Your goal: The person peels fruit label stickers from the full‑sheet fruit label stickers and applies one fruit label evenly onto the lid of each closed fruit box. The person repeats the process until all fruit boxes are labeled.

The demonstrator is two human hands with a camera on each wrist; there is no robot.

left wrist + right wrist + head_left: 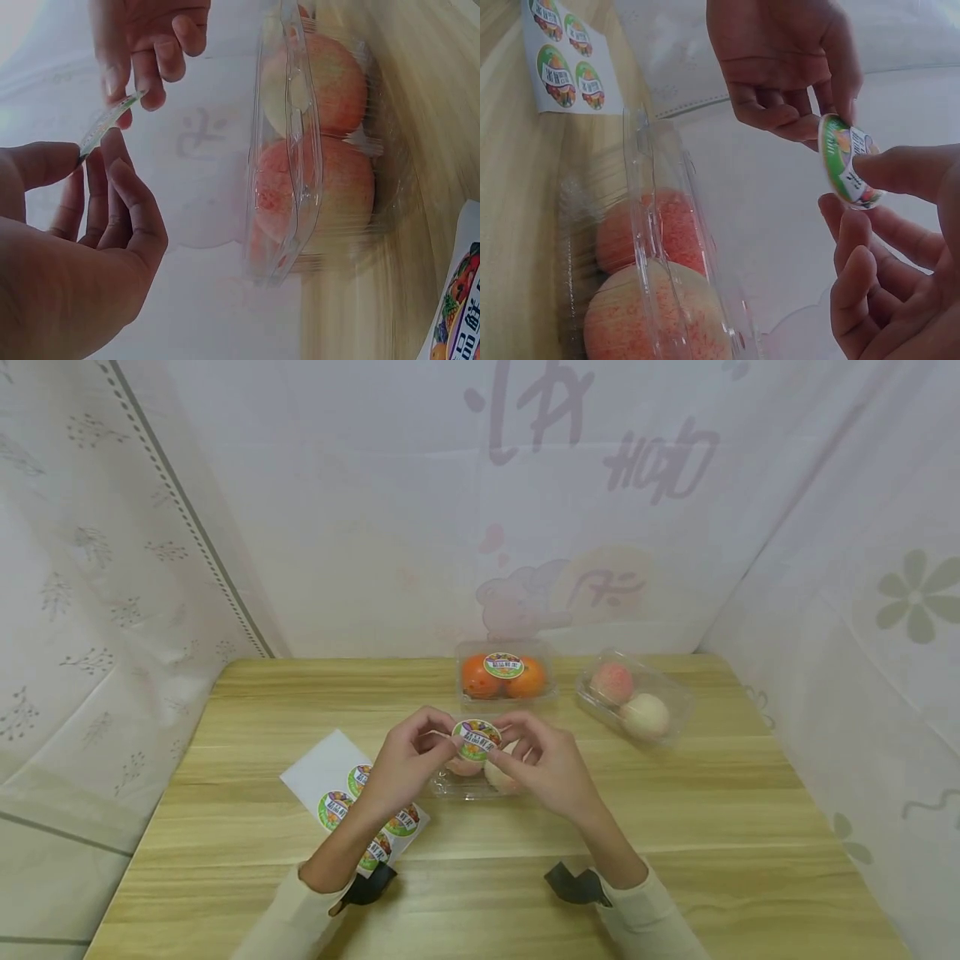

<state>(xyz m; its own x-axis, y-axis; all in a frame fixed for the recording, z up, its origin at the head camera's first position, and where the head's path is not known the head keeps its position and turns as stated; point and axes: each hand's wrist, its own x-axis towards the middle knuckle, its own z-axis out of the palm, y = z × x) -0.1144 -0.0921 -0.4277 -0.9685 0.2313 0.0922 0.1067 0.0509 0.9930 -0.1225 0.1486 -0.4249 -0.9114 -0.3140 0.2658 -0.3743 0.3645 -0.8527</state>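
Observation:
An oval fruit sticker (477, 739) with a green, white and purple print is held between both hands, above a clear plastic box (465, 789) of two peaches. My left hand (411, 760) pinches its left edge between thumb and fingers. At the opposite edge, the thumb and fingers of my right hand (551, 764) pinch it too. In the left wrist view the sticker (109, 124) appears nearly edge-on, apart from the box. Inside the closed box, the peaches (656, 315) are pink and cream. In the head view the hands partly cover them.
A white sheet (322, 760) with several matching stickers lies at the left, partly under the left forearm. Behind the hands stands a clear box of two orange fruits (480, 678) bearing a sticker (504, 666). Another clear box (671, 693) with two peaches sits at the back right.

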